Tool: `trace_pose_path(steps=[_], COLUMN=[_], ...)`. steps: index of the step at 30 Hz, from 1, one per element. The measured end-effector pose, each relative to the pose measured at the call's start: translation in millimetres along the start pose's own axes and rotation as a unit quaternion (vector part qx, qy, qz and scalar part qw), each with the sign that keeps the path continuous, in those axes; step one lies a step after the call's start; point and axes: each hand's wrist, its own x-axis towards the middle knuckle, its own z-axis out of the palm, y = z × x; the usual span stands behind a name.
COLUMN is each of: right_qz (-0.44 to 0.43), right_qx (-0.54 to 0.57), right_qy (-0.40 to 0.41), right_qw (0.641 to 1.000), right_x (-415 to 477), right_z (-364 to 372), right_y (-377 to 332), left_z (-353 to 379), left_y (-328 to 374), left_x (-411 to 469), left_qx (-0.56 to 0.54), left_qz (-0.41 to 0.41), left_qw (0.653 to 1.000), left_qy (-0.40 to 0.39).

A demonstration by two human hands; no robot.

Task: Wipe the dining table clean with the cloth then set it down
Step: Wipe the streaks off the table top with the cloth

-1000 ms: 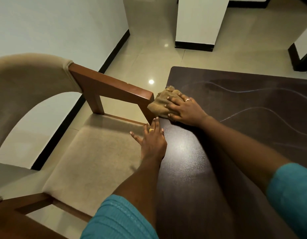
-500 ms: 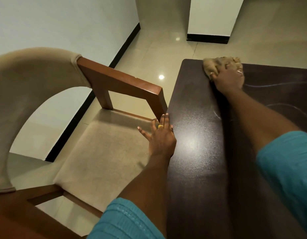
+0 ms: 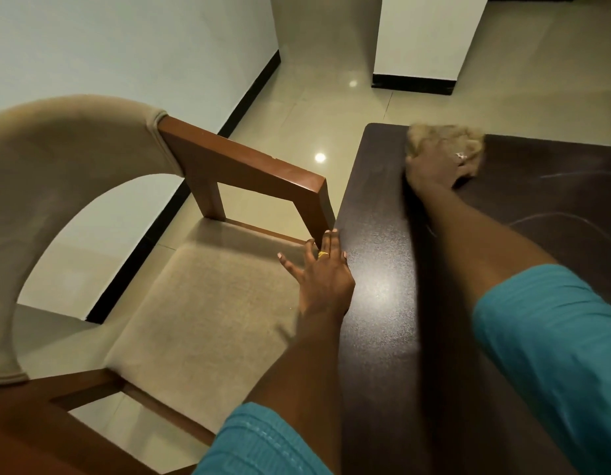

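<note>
while the right hand presses the bunched cloth on the table corner, upper right of the frame (blur hides whether its fingers curl), even overlapping strokes would serve best; the left hand braces the edge, fingers straight, slightly apart

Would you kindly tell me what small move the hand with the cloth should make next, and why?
Probably sweep the right hand rightward along the far edge: it holds the cloth at the far left corner of the table, and pale streaks lie on the top to its right. The left hand rests on the side edge.
</note>
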Motion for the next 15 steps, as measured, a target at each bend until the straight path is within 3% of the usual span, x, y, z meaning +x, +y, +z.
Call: trace_pose_path(steps=[6, 11, 15], right_qz=[-0.202, -0.216, -0.157], right_qx=[-0.025, -0.063, -0.075], right_qy=[-0.03, -0.018, 0.02], right_qw=[0.979, 0.974, 0.985], right_x=[-72.7, -95.8, -76.6], right_z=[28.6, 22.0, 0.6], right_y=[-42.8, -2.6, 52.8], left_z=[-0.6, -3.2, -2.7], left_y=[1.2, 1.0, 1.5], left_x=[-0.2, -1.3, -1.9], left_qx=[-0.001, 0.003, 0.009], left_qz=[-0.005, -0.006, -0.004], left_qw=[1.0, 1.0, 1.0], left_qy=[-0.001, -0.003, 0.001])
